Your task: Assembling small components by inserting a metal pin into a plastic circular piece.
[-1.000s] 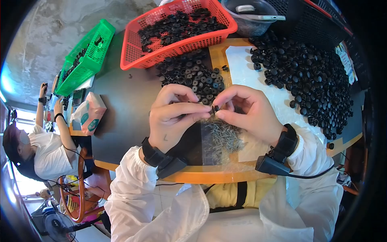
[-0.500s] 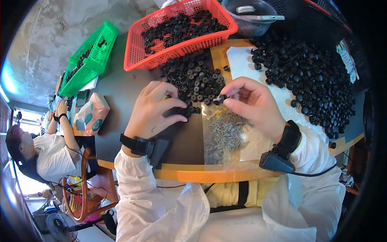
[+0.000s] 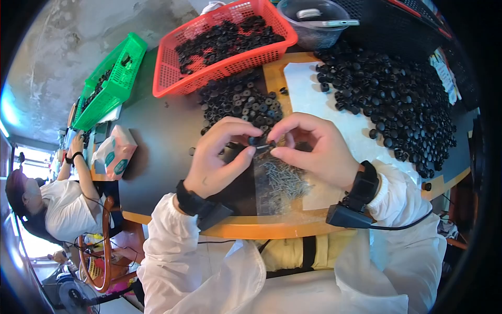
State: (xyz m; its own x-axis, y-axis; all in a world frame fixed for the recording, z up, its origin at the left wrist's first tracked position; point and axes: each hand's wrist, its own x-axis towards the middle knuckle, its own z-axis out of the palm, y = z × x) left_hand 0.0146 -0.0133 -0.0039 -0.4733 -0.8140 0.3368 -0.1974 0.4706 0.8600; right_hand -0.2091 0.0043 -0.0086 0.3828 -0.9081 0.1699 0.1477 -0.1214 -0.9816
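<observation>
My left hand pinches a small black round piece between thumb and forefinger. Facing it, my right hand grips a metal screw with a small black part on it, its shank reaching toward the left fingertips. The two pieces meet or nearly meet; the fingers partly hide them. Loose screws lie in a heap on clear plastic just below the right hand. Beyond both hands spreads a pile of black ring-shaped parts.
A red basket of black parts stands at the back, beside a clear tub holding a phone. Black round caps cover white paper at right. Leftward are a tissue pack, a green basket and a seated person.
My left hand has come up and right from the table with a black piece in its fingertips. My right hand has moved slightly left and down, so the hands now meet.
</observation>
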